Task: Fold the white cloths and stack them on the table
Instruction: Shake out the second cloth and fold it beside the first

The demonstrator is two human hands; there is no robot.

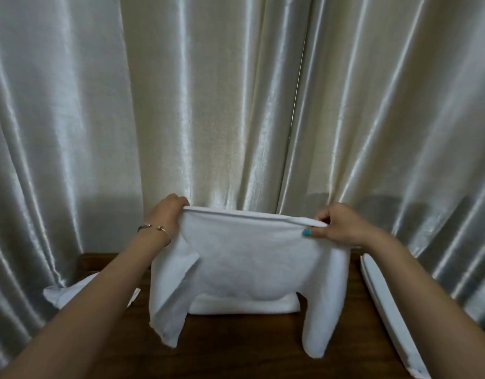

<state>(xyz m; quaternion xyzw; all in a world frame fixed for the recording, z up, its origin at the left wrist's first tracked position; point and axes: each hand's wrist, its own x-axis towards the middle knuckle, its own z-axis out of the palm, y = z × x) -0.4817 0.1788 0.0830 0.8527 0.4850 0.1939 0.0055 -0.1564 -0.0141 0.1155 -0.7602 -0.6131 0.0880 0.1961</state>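
Soft white terry, the cloth (247,258) looks light and limp — best held at its top corners. The left hand (169,212) and right hand (337,225) each pinch that upper edge, holding it above the table (236,348); both ends droop, plain and unpatterned, over a folded cloth (244,306).

Pale satin curtains (236,105) hang in long folds across the whole background (two panels meeting at a dark slit right of centre), reaching down behind the far edge.
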